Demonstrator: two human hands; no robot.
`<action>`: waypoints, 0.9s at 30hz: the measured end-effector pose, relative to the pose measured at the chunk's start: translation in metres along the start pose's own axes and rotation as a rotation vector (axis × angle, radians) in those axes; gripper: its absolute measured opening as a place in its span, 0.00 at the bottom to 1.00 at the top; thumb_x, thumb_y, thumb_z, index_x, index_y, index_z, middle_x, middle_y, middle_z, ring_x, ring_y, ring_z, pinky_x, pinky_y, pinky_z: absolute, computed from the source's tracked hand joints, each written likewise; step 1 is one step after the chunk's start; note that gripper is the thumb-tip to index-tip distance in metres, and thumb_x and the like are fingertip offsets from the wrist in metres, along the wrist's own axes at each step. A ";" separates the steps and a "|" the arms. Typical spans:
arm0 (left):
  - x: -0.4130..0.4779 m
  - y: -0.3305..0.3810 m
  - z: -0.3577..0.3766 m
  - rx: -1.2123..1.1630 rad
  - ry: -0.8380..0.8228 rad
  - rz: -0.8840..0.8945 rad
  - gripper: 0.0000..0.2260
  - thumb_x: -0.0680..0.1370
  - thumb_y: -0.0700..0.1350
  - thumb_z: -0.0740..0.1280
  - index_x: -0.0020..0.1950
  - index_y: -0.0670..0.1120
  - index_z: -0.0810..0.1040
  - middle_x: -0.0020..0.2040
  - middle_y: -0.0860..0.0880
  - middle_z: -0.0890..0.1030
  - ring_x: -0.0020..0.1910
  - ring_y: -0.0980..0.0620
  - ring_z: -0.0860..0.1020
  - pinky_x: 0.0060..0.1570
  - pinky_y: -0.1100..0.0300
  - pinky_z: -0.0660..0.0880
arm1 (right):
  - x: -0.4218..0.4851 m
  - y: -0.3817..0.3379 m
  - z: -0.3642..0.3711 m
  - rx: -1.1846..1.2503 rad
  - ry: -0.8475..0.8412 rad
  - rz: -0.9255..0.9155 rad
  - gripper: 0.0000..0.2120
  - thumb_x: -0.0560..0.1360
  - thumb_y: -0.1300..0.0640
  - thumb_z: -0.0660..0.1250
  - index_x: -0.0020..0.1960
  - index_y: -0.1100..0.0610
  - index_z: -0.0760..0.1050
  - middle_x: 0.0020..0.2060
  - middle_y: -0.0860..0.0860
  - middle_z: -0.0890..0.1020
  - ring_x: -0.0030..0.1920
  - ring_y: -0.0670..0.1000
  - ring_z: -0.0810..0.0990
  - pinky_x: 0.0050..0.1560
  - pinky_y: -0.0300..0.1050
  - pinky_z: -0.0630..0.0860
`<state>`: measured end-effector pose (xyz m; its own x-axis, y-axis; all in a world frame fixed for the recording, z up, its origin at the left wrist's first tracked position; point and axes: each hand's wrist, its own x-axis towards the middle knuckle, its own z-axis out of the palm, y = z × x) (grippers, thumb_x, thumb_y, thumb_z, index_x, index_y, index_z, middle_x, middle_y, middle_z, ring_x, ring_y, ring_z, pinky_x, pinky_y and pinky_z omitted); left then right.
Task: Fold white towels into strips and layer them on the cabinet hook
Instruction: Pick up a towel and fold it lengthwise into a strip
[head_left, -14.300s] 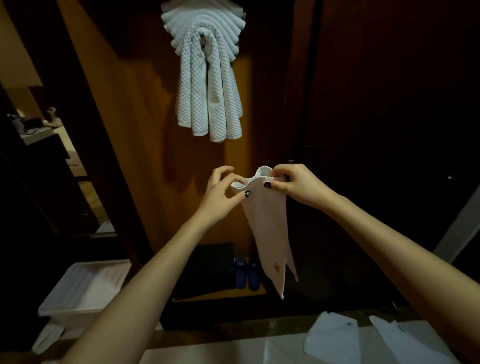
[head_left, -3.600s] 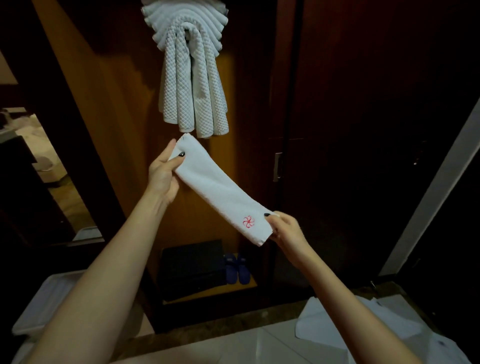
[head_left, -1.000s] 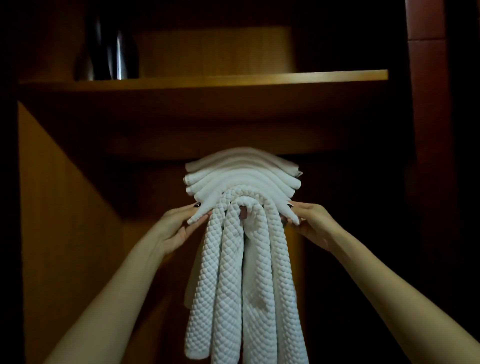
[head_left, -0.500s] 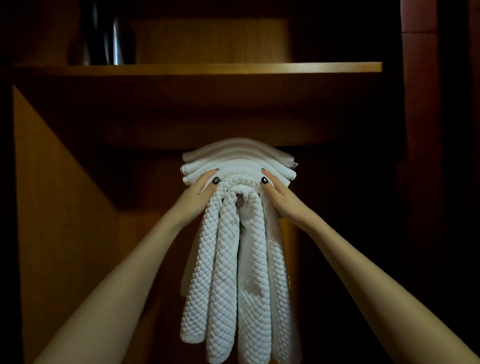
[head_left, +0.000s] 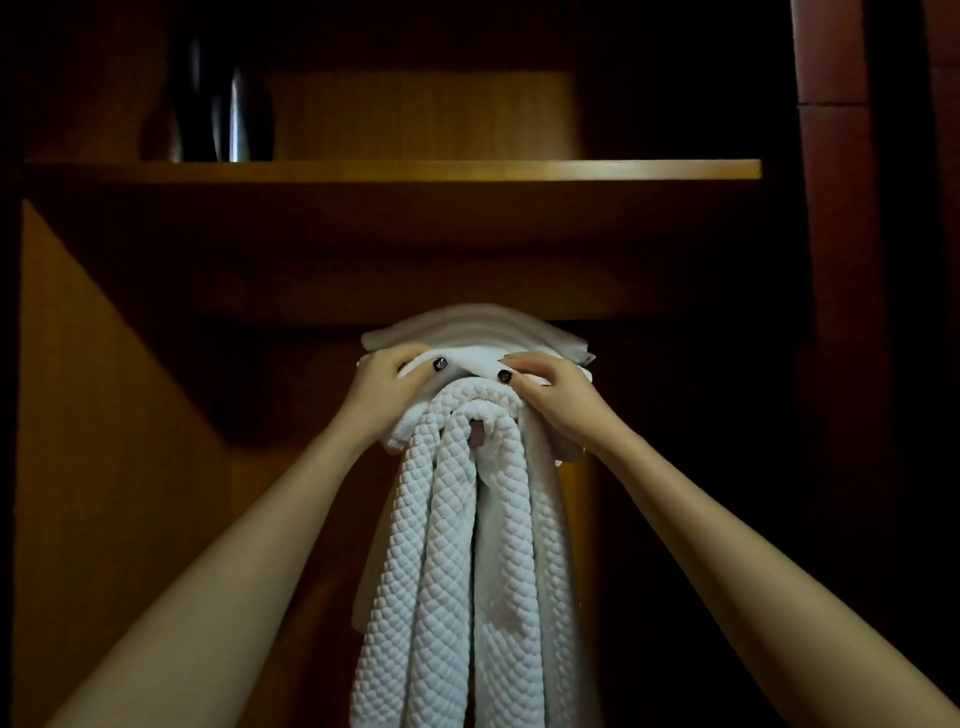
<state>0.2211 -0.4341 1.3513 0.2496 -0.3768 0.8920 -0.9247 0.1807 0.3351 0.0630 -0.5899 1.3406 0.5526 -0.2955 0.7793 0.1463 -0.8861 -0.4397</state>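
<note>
Here the left hand and right hand each pinch an end of a folded towel strip, fingers curled round it. The strip lies arched over a quilted towel hanging from the hook, directly beneath a stack of folded strips, under a wooden shelf.

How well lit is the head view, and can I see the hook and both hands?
Head view: dim, warm light, right side of the cabinet almost black; waffle towel, left hand and right hand bright and sharp, both pinching the folded strip; only a small brown tip, probably the hook, shows; glare streak on the dark vessel on the shelf.
</note>
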 end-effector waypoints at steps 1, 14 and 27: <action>0.002 0.003 -0.001 -0.006 -0.010 0.010 0.06 0.79 0.40 0.68 0.52 0.42 0.83 0.46 0.50 0.83 0.45 0.56 0.78 0.42 0.72 0.69 | 0.002 -0.001 0.001 -0.005 -0.008 -0.022 0.09 0.80 0.53 0.64 0.57 0.51 0.81 0.52 0.37 0.80 0.56 0.33 0.76 0.56 0.27 0.70; -0.002 -0.004 -0.008 0.367 -0.208 0.104 0.08 0.81 0.43 0.64 0.57 0.45 0.80 0.53 0.49 0.82 0.55 0.49 0.78 0.46 0.59 0.67 | 0.007 -0.006 -0.002 -0.168 -0.088 -0.065 0.10 0.83 0.54 0.58 0.45 0.50 0.75 0.39 0.41 0.77 0.40 0.38 0.73 0.44 0.43 0.69; -0.016 0.005 0.017 -0.121 -0.355 -0.171 0.20 0.82 0.60 0.52 0.72 0.59 0.67 0.67 0.63 0.69 0.67 0.63 0.66 0.61 0.73 0.62 | -0.019 0.014 0.022 0.116 -0.055 0.077 0.16 0.82 0.39 0.51 0.62 0.41 0.73 0.56 0.37 0.79 0.61 0.35 0.74 0.63 0.38 0.69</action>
<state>0.2076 -0.4424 1.3334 0.2627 -0.6968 0.6675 -0.8327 0.1857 0.5216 0.0733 -0.5892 1.3096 0.6096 -0.3382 0.7170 0.1940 -0.8133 -0.5486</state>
